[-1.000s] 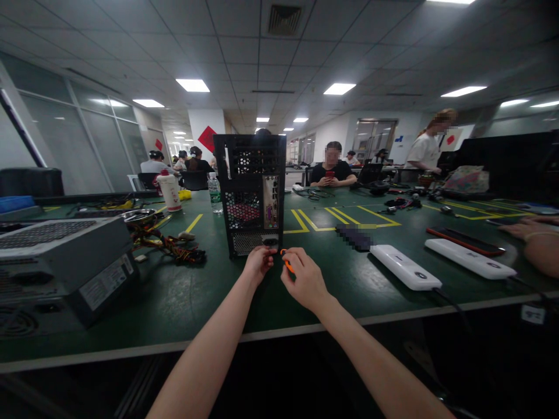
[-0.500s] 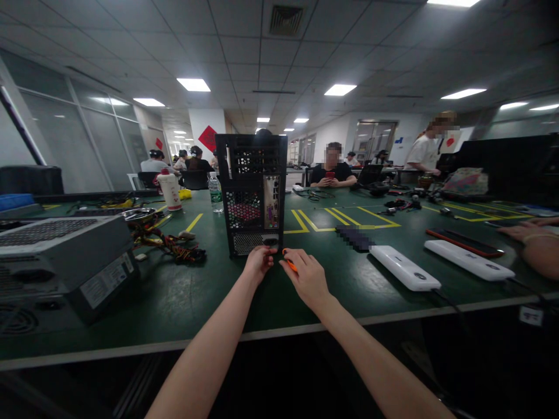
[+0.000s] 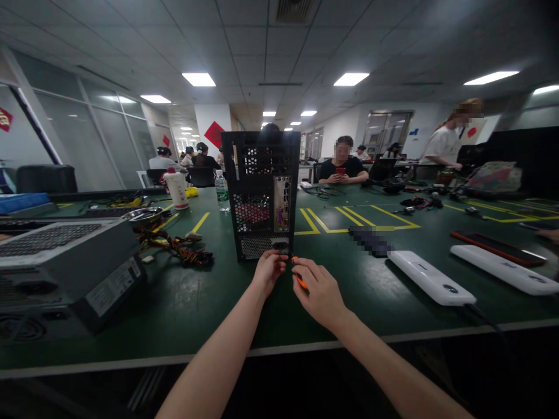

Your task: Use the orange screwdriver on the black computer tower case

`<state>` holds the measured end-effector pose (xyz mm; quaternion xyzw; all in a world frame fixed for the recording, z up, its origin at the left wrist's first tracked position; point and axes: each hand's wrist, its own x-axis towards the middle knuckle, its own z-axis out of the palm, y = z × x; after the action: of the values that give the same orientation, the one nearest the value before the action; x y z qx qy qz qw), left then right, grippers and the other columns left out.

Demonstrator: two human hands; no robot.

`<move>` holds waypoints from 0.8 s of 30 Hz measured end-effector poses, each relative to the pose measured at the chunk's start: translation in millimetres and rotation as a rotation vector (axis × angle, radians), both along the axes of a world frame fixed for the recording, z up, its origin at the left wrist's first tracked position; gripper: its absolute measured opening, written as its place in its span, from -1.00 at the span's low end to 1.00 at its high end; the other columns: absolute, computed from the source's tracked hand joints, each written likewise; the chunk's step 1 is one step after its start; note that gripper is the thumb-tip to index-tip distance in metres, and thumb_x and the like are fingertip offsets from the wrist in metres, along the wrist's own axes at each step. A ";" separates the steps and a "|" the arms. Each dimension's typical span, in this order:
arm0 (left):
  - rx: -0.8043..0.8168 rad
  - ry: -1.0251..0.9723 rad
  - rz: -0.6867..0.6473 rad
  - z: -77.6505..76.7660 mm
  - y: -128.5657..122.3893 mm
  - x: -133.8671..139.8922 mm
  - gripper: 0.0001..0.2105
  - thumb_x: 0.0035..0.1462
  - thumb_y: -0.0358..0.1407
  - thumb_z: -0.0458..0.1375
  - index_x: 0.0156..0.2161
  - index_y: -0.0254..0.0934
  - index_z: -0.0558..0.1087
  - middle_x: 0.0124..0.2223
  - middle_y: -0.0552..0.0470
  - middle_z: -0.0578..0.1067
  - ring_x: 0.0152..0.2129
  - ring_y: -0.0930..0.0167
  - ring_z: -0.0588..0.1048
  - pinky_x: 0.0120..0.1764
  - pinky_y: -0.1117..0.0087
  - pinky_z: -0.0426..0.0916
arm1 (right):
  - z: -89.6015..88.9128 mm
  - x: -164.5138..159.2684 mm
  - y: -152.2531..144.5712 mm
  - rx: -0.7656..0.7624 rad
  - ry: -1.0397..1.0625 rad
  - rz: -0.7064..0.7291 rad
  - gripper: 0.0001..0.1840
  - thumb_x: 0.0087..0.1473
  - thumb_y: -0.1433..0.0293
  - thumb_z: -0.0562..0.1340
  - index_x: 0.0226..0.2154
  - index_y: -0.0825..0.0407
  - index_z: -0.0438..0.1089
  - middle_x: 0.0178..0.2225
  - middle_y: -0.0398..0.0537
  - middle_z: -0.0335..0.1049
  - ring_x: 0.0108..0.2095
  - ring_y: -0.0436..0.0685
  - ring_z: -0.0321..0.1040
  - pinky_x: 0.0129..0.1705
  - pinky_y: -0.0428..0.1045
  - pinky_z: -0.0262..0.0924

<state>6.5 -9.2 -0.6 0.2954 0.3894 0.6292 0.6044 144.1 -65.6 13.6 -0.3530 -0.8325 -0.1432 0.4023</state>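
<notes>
Fingers (image 3: 301, 269) of right hand (image 3: 320, 289) clamped on one orange screwdriver (image 3: 299, 279), left hand (image 3: 269, 269) pinched at one black computer case (image 3: 262, 192)

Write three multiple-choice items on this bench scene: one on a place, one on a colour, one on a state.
1. Where does the computer case stand?
A. on the green table
B. on the floor
C. on a chair

2. What colour is the tool in the right hand?
A. blue
B. orange
C. white

3. How is the left hand placed?
A. flat on the table
B. raised overhead
C. fingers pinched at the case's lower rear

Key: 1 A, its base rests on the mat; 2 B, orange shows between the fingers; 3 C, fingertips meet beside the vent.
</notes>
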 end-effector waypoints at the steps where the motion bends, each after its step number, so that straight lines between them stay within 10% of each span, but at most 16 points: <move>1: 0.000 0.004 0.009 0.3 0.3 0.7 -0.80 -0.09 -0.54 -0.04 -0.29 -0.34 0.18 -0.47 -0.02 0.41 -0.70 0.60 0.30 -0.62 0.59 0.17 | -0.4 -0.3 0.7 -0.013 -0.009 0.006 -0.82 0.00 0.45 0.02 -0.29 0.06 0.24 -0.17 0.01 0.24 -0.23 0.09 0.22 -0.23 0.02 0.11; 24: -0.145 -0.009 -0.086 -1.0 12.5 -2.1 -0.74 -0.08 -0.38 0.01 -0.19 -0.28 0.22 -0.47 -0.01 0.41 -0.76 0.60 0.23 -0.67 0.55 0.05 | 8.2 1.1 14.6 0.028 0.001 0.055 -0.77 -0.09 0.51 0.02 -0.35 0.02 0.31 -0.25 0.08 0.33 -0.36 0.10 0.32 -0.43 0.00 0.29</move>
<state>4.4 3.3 -1.7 0.2646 0.4182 0.5739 0.6524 145.1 -51.0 21.8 -0.3243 -0.8396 -0.1437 0.4113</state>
